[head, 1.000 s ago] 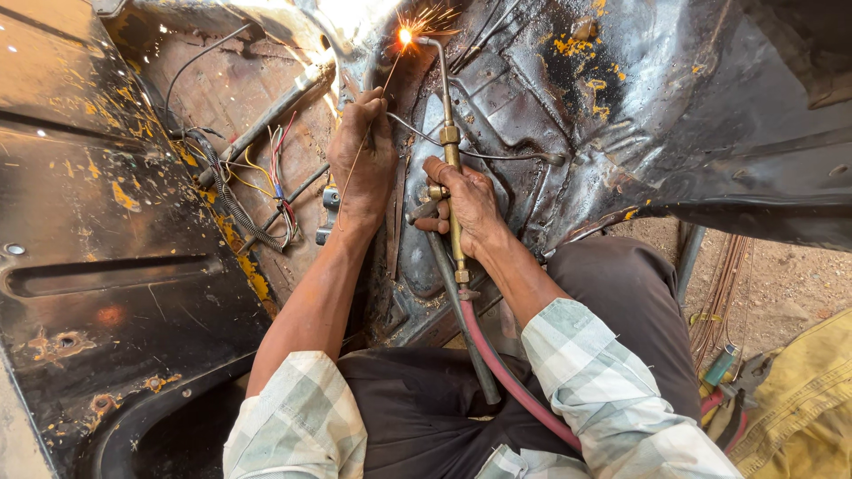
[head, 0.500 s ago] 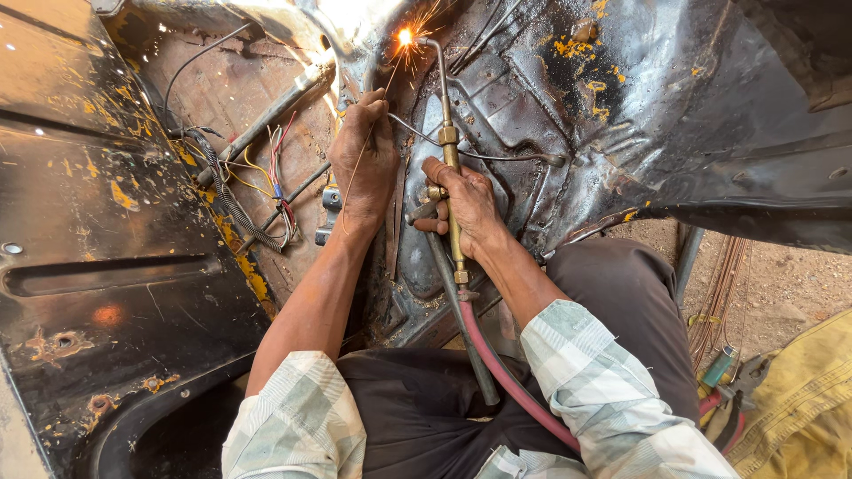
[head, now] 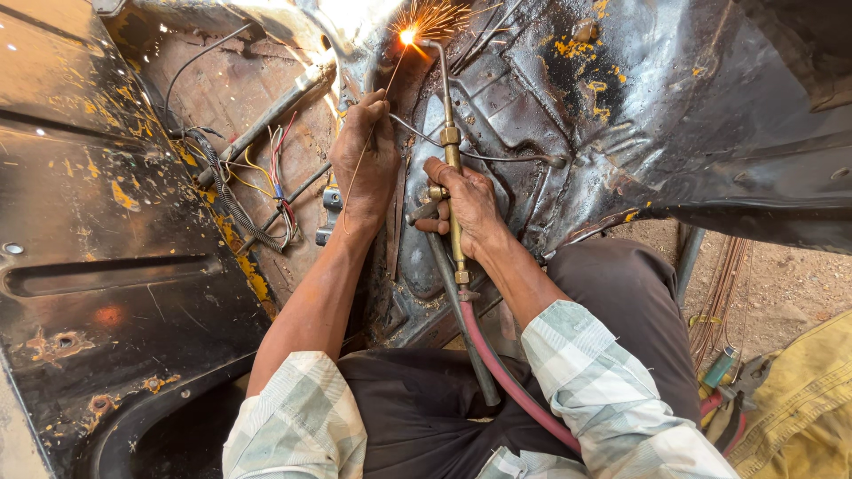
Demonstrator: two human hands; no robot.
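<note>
My right hand (head: 466, 202) grips a brass gas torch (head: 450, 146) by its handle. The torch's thin neck runs up to a bright flame with sparks (head: 408, 35) against dark, scorched sheet metal (head: 621, 115). My left hand (head: 366, 160) pinches a thin filler rod (head: 377, 111) whose tip points at the flame. A red hose (head: 506, 372) and a dark hose (head: 466, 341) trail from the torch back over my lap.
A bundle of coloured wires (head: 257, 177) and a metal tube (head: 266, 120) lie left of my left hand. A black dented panel (head: 98, 266) fills the left side. Thin rods (head: 723, 293) and yellow cloth (head: 799, 408) lie on sandy ground at right.
</note>
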